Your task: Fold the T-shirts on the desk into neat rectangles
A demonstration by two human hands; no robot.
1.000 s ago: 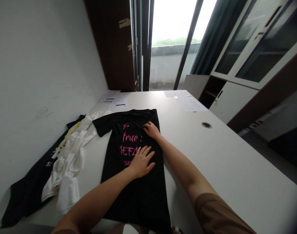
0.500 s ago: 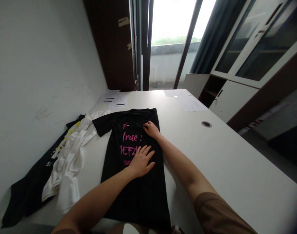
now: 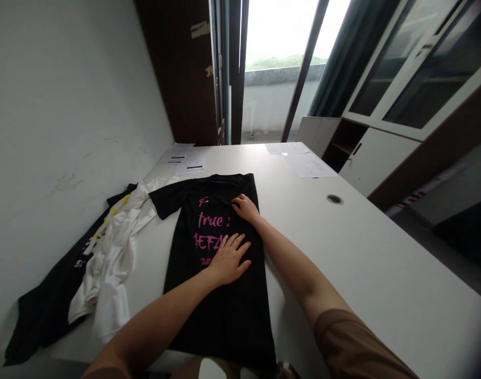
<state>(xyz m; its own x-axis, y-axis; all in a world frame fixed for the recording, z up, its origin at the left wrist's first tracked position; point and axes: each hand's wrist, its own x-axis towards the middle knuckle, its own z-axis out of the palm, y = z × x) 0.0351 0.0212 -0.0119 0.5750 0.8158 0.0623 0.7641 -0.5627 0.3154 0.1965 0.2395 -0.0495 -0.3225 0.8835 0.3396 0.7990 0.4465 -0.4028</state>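
Note:
A black T-shirt (image 3: pixel 208 305) with pink lettering lies on the table, its neck end away from me. One short sleeve reaches out to the left. Its right side is folded over, cutting off the lettering. My left hand (image 3: pixel 229 259) rests flat on the middle of the shirt, fingers spread, covering part of the print. Further up, my right hand (image 3: pixel 246 208) touches the folded layer near the right edge, its fingers bent and close together on the cloth. The fingertips' hold on the fabric is partly hidden.
On the left, a crumpled white garment (image 3: pixel 117 252) lies over a dark garment (image 3: pixel 54 300) along the wall. Papers (image 3: pixel 190 160) lie at the far left of the white table (image 3: pixel 343 252), more papers (image 3: pixel 307 164) at the far right. A round cable hole (image 3: pixel 335 199) is on the right.
Both hands and the black T-shirt stay in place. The view has shifted very slightly.

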